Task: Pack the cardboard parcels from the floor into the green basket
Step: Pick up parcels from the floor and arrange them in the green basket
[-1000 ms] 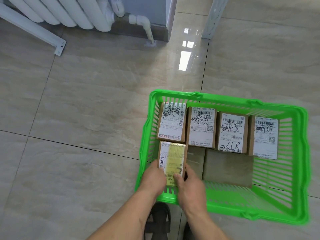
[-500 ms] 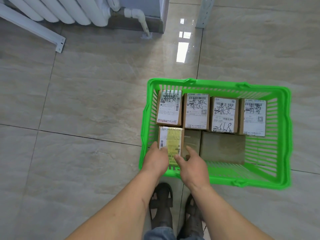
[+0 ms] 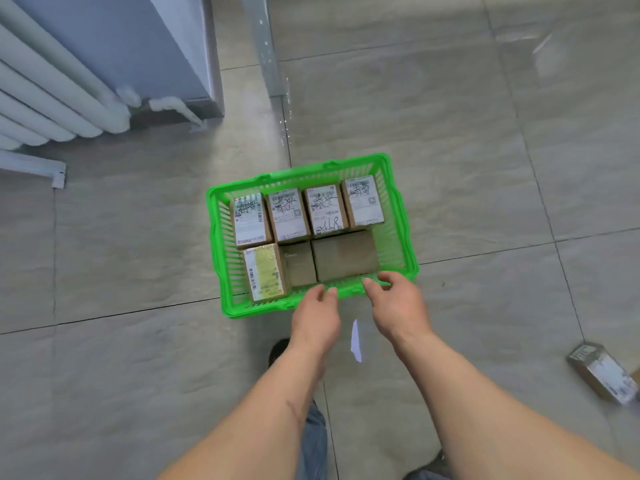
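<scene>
1. An indoor room, possibly a parcel-handling spot: glossy grey floor tiles [image 3: 138, 254] and a white radiator [image 3: 45, 98] against the wall.
2. Labelled cardboard parcels [image 3: 325, 211] fill a green basket [image 3: 216, 244]; another parcel [image 3: 604, 375] lies on the floor.

Basket [image 3: 221, 237] on floor [image 3: 138, 258], ahead of person. Inside, far row – four parcels [image 3: 306, 211] side by side, touching. Near row – taped parcel [image 3: 265, 271] at left, two plain boxes [image 3: 332, 261] to its right. Left hand [image 3: 317, 315] and right hand [image 3: 398, 304] above basket's near rim, side by side, apart. Loose parcel [image 3: 604, 374] on floor, well right of basket. Radiator [image 3: 52, 102] far left, behind basket. Metal post [image 3: 268, 46] behind basket.
</scene>
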